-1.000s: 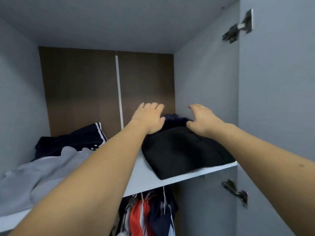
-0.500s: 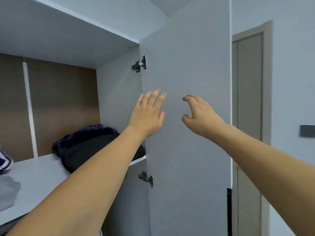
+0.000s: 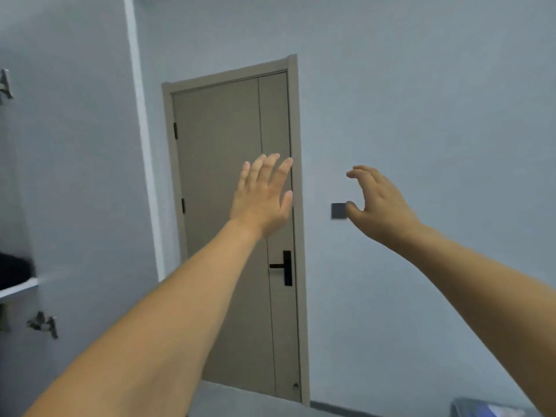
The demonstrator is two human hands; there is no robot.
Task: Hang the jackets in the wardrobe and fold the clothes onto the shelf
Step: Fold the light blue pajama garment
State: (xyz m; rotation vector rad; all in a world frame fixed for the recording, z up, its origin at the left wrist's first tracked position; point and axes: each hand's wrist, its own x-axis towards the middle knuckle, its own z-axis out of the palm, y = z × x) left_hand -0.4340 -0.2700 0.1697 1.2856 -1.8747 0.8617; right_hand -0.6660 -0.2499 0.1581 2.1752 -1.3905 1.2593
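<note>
Both my arms reach forward in mid-air, away from the wardrobe. My left hand point(image 3: 262, 196) is flat with straight fingers and holds nothing. My right hand point(image 3: 377, 203) hangs with loosely curled fingers, also holding nothing. At the far left edge a sliver of the wardrobe shelf point(image 3: 18, 288) shows, with a dark folded garment point(image 3: 15, 272) lying on it. The open wardrobe door point(image 3: 84, 176) stands between that shelf and my hands.
A closed taupe room door point(image 3: 228, 139) with a black handle point(image 3: 284, 267) faces me. A dark wall switch point(image 3: 338, 210) sits to its right on the pale wall. A grey surface point(image 3: 255, 403) and a bluish object point(image 3: 487, 409) lie along the bottom edge.
My view has swung right, from the shelf interior to the room door. Both hands left the dark folded garment on the shelf and now hang free in the air.
</note>
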